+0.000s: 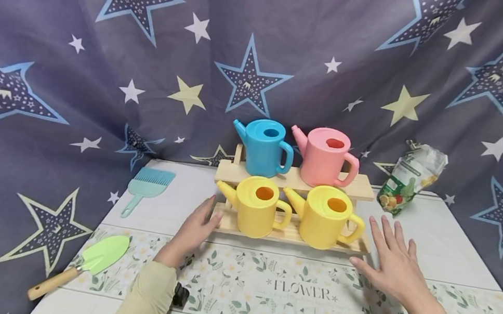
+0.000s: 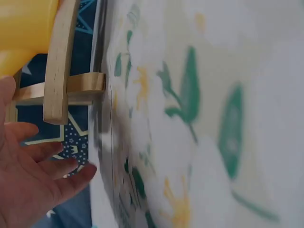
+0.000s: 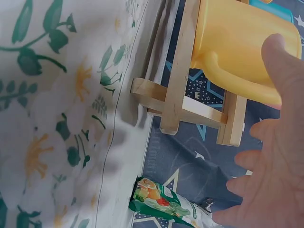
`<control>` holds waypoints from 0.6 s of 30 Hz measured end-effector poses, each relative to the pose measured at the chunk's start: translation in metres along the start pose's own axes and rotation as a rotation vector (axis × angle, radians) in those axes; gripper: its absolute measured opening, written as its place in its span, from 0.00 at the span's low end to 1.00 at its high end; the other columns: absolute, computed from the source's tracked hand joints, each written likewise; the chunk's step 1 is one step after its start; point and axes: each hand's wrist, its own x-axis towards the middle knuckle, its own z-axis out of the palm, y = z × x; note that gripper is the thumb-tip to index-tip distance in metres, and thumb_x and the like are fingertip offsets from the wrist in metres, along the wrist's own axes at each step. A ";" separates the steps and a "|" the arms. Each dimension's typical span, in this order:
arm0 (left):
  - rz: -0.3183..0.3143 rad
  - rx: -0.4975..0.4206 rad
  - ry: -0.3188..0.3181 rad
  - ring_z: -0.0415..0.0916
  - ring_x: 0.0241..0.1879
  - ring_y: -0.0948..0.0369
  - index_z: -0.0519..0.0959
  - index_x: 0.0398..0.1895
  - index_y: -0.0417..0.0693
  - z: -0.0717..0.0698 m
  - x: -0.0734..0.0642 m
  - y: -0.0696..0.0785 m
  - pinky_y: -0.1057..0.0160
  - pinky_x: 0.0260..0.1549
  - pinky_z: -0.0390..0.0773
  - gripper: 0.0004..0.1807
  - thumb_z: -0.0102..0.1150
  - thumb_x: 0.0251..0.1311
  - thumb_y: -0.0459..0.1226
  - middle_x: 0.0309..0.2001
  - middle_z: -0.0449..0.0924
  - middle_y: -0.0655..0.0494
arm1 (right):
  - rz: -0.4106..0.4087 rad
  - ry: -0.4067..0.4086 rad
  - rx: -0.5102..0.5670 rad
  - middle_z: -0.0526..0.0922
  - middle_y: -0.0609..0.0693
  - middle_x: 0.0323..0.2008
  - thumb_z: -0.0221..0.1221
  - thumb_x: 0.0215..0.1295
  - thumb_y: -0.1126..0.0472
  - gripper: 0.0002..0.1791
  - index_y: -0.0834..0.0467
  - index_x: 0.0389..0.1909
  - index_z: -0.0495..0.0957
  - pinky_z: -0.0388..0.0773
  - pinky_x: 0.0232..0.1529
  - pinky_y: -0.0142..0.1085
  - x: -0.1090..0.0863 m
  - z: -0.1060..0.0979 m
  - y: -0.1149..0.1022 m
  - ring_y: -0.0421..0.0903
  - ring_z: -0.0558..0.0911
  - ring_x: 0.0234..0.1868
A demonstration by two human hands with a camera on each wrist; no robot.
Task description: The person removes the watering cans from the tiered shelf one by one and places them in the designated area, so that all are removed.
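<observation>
A two-tier wooden rack (image 1: 297, 179) stands at the back of the table. On its upper tier are a blue watering can (image 1: 264, 149) and a pink watering can (image 1: 324, 158). Two yellow watering cans, the left one (image 1: 254, 215) and the right one (image 1: 322, 226), occupy the lower tier. My left hand (image 1: 193, 229) is beside the rack's left end, fingers relaxed and holding nothing; whether its thumb touches the wood I cannot tell. Past the right end, my right hand (image 1: 395, 269) spreads its fingers and holds nothing. The right wrist view shows its thumb in front of a yellow can (image 3: 237, 47).
At the left lie a light-blue brush (image 1: 146, 186) and a green trowel (image 1: 103, 255) with a wooden handle. A clipped green-and-white bag (image 1: 411, 179) stands at the back right. A floral runner (image 1: 281, 297) crosses the table; a starry curtain (image 1: 150, 61) hangs behind.
</observation>
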 end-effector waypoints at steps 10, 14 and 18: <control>-0.060 -0.202 0.052 0.61 0.67 0.44 0.55 0.76 0.44 0.007 0.020 0.001 0.47 0.63 0.66 0.31 0.44 0.75 0.47 0.70 0.61 0.38 | -0.007 0.002 0.030 0.36 0.62 0.76 0.57 0.64 0.36 0.54 0.52 0.78 0.36 0.29 0.64 0.70 0.000 -0.001 0.002 0.64 0.32 0.74; -0.071 -0.201 0.056 0.58 0.69 0.45 0.58 0.74 0.43 0.009 0.023 0.002 0.46 0.65 0.63 0.29 0.43 0.75 0.46 0.70 0.61 0.39 | -0.015 0.007 0.047 0.38 0.64 0.76 0.57 0.66 0.40 0.52 0.52 0.78 0.36 0.32 0.64 0.71 0.001 -0.003 0.003 0.65 0.33 0.74; -0.065 -0.211 0.060 0.58 0.69 0.45 0.60 0.73 0.40 0.011 0.026 0.001 0.46 0.64 0.64 0.28 0.43 0.76 0.44 0.69 0.62 0.38 | -0.040 0.041 0.077 0.41 0.67 0.75 0.56 0.69 0.45 0.49 0.56 0.78 0.38 0.42 0.62 0.73 0.005 -0.008 0.003 0.68 0.38 0.74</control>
